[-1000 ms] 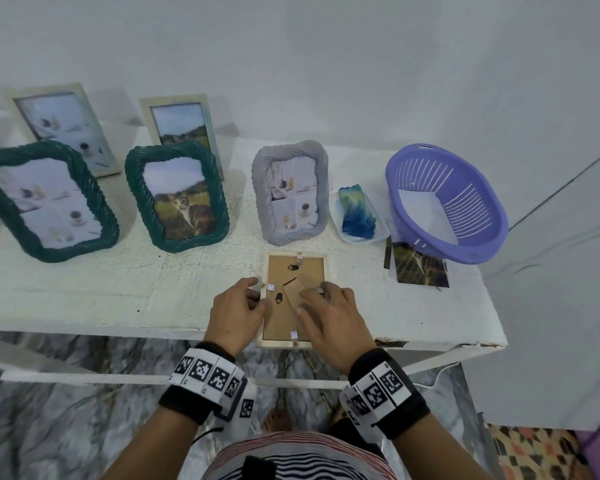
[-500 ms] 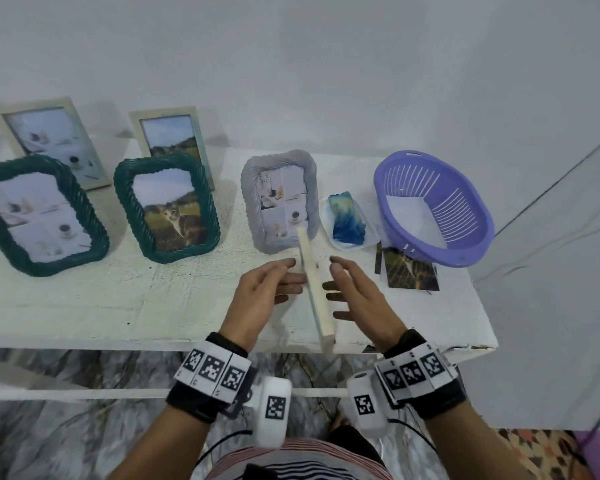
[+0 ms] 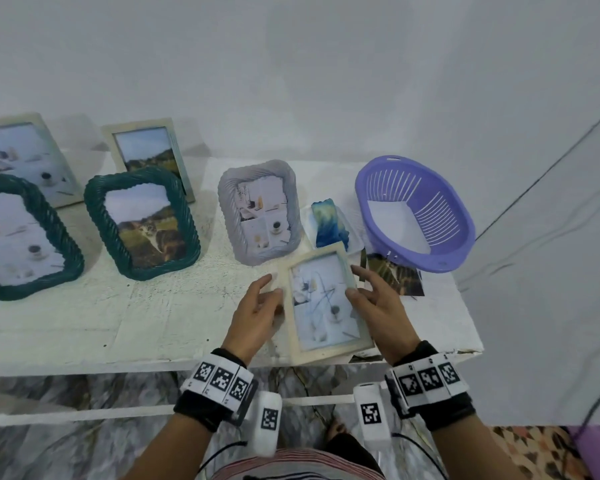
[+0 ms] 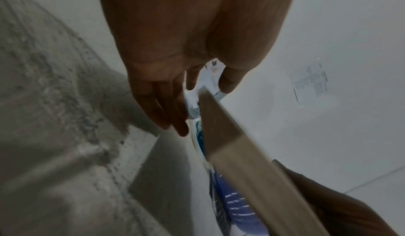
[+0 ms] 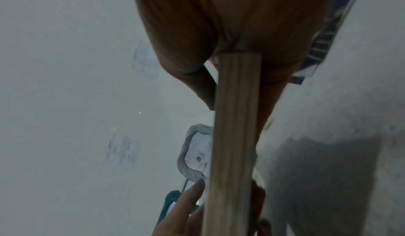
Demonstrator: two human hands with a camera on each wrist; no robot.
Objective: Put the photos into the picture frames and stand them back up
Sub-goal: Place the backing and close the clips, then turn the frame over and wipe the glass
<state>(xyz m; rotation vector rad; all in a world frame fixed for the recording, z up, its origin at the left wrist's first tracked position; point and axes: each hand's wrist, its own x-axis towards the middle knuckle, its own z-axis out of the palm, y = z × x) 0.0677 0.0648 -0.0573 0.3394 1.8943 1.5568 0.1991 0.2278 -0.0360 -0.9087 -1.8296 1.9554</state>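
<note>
A cream picture frame (image 3: 326, 303) with a pale photo of cups in it is held face up and tilted over the front edge of the white table (image 3: 118, 323). My left hand (image 3: 257, 306) pinches its left side, thumb on the front and fingers behind. My right hand (image 3: 378, 303) pinches its right side the same way. In the left wrist view the frame's edge (image 4: 230, 144) runs past my left hand's fingers (image 4: 166, 115). The right wrist view shows the frame (image 5: 234, 136) edge-on under my right hand (image 5: 230, 14). A loose landscape photo (image 3: 395, 275) lies flat on the table.
A grey wavy frame (image 3: 260, 209) stands just behind the held one. Two green frames (image 3: 142, 223) (image 3: 21, 237) and two cream frames (image 3: 149, 154) (image 3: 21, 157) stand to the left. A purple basket (image 3: 416, 216) sits at the right, with a blue cloth in a dish (image 3: 328, 220) beside it.
The frame lay face down on the table with both hands on its back. Both hands lifted it, turned it edge-on, and now hold it with the photo side up.
</note>
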